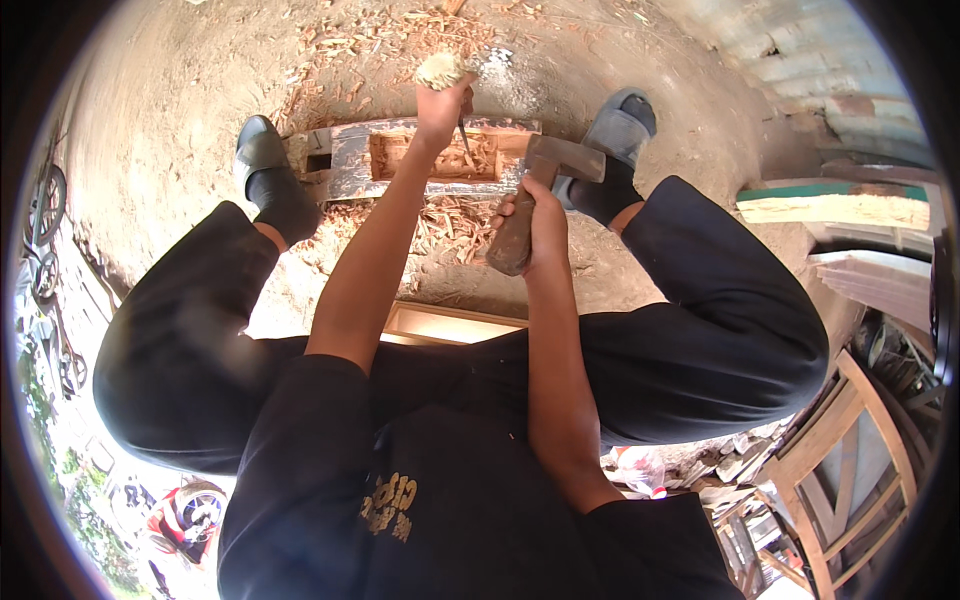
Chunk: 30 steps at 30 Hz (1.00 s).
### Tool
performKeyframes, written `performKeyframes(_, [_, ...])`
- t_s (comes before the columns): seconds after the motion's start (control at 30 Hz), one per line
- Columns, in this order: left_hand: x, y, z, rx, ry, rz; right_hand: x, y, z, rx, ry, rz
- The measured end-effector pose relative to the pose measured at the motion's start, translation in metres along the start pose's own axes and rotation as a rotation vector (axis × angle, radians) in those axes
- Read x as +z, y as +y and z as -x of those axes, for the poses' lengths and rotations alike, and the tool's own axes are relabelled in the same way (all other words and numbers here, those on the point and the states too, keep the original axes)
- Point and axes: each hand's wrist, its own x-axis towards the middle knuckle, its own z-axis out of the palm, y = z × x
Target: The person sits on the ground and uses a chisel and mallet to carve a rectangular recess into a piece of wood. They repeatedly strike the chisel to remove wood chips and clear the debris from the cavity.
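A weathered wooden plank lies on the dirt between my feet, with a rectangular recess of rough, freshly cut wood and a smaller square hole at its left. My left hand grips a chisel with a pale, frayed top; its blade points down into the recess, and I cannot tell whether the tip touches the wood. My right hand is closed on a hammer, its head just right of the recess and its handle angled down toward me.
Wood shavings litter the dirt. A light wooden frame lies beneath my legs. At the right are stacked boards, a wooden chair-like frame and corrugated sheeting. Bicycles and a red wheeled object are at the left.
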Motion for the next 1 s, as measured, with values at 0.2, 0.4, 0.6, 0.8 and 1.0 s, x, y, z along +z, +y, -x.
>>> performKeyframes(0.2, [0.004,-0.023,-0.002,-0.043,-0.102,-0.172,0.01,-0.008,0.002,0.01,0.009,-0.003])
performKeyframes(0.4, [-0.005,0.013,-0.013,0.089,-0.193,-1.421,0.014,-0.013,-0.005,0.027,-0.019,-0.044])
performKeyframes(0.6, [-0.011,-0.002,-0.015,-0.126,-0.205,-0.068,0.015,-0.01,-0.006,0.018,-0.019,-0.093])
performKeyframes(0.8, [0.008,-0.023,-0.013,-0.119,-0.069,0.012,0.008,-0.014,-0.004,0.036,0.023,-0.151])
performKeyframes(1.0, [-0.054,-0.009,-0.033,-0.068,-0.001,0.015,-0.003,-0.016,-0.001,-0.011,0.002,-0.135])
